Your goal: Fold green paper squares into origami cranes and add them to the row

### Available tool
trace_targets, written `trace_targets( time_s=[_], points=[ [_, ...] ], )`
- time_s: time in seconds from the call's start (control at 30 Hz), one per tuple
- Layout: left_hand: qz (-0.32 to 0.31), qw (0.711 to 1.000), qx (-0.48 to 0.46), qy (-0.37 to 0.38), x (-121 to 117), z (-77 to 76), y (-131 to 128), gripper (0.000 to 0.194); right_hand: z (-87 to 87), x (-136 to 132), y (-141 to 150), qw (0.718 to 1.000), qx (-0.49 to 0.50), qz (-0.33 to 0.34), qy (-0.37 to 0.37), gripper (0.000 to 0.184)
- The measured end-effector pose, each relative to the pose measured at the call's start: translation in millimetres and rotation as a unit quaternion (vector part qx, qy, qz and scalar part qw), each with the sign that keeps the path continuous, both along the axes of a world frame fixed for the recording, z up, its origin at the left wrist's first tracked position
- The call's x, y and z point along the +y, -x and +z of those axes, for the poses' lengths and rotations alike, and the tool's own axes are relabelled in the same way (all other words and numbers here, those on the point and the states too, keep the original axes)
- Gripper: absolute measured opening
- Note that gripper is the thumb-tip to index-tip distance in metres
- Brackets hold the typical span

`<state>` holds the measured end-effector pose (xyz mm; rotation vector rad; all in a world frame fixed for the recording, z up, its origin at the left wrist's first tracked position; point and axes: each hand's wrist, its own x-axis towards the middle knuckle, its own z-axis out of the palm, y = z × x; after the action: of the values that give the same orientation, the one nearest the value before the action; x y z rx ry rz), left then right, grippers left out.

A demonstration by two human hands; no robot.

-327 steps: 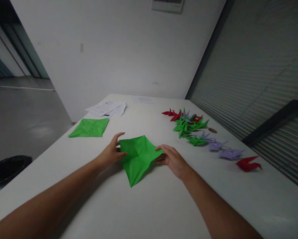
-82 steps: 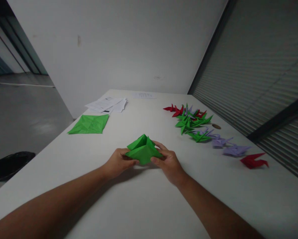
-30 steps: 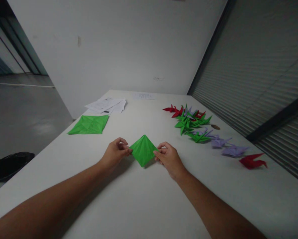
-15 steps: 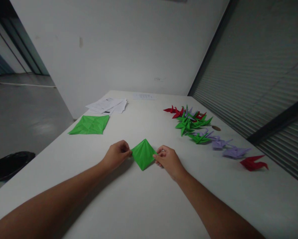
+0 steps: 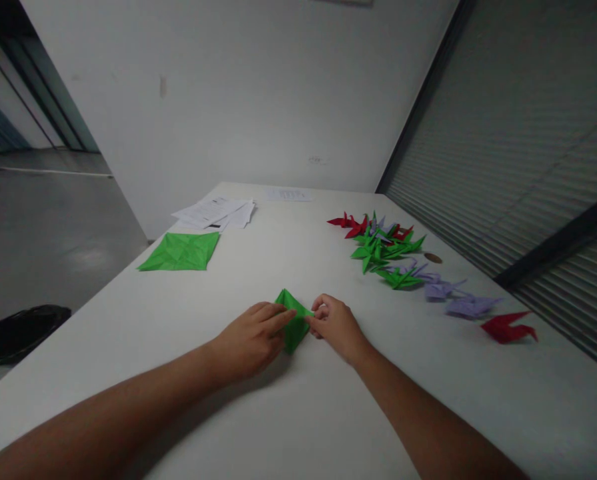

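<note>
A folded piece of green origami paper [image 5: 295, 327] is between my two hands, low over the white table's middle. My right hand [image 5: 334, 323] pinches its right corner between thumb and fingertips. My left hand [image 5: 256, 337] reaches across its left part, gripping it with the fingers laid over the front. That left part is covered, and the left thumb is hard to make out. The paper's top point and bottom tip still show.
Green, red and purple paper cranes [image 5: 378, 250] cluster at the right, with a red crane [image 5: 508, 328] nearest me. A creased green sheet [image 5: 181, 252] and printed papers [image 5: 213, 212] lie at the left. A black-lined bin [image 5: 21, 333] stands beyond the left edge.
My left hand has moved right, from the paper's left corner onto its face. The paper has shifted slightly towards me and turned a little. My right hand keeps its pinch on the right corner.
</note>
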<state>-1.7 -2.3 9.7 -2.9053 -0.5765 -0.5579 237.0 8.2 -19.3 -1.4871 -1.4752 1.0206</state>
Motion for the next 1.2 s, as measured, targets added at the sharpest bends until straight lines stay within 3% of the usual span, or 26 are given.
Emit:
trace_targets(
  time_s=[0.17, 0.33, 0.47, 0.53, 0.6, 0.7, 0.9, 1.2],
  points=[
    [-0.002, 0.998, 0.053, 0.046, -3.2, -9.2, -1.7, 0.021, 4.5, -2.6, 0.3, 0.994, -0.103, -0.010, -0.040, 0.016],
    [0.020, 0.993, 0.081, 0.077, -4.9, -10.2, -1.6, 0.045, 12.2, -3.9, -5.3, 0.965, -0.250, 0.000, -0.083, 0.019],
    [0.032, 0.992, 0.086, 0.087, -5.6, -14.9, -1.8, 0.052, 20.0, -7.2, -4.8, 0.918, -0.323, 0.019, -0.229, 0.018],
    [0.032, 0.992, 0.078, 0.089, -5.5, -17.8, -1.8, 0.053, 23.1, -11.7, 0.4, 0.897, -0.322, 0.058, -0.296, 0.016],
    [0.027, 0.993, 0.067, 0.089, -5.1, -20.2, -2.0, 0.050, 23.7, -17.3, 7.3, 0.883, -0.298, 0.149, -0.330, 0.023],
    [0.016, 0.995, 0.054, 0.088, -4.2, -22.1, -2.9, 0.040, 18.8, -24.0, 14.6, 0.858, -0.286, 0.293, -0.310, 0.048],
    [0.000, 0.993, 0.050, 0.103, -4.3, -20.1, -5.2, 0.046, 5.7, -22.7, 9.1, 0.851, -0.342, 0.329, -0.226, 0.092],
    [0.002, 0.990, 0.107, 0.095, -5.9, -12.1, 4.6, 0.057, 13.5, -10.7, 1.1, 0.825, -0.433, 0.322, -0.167, 0.083]
  ],
)
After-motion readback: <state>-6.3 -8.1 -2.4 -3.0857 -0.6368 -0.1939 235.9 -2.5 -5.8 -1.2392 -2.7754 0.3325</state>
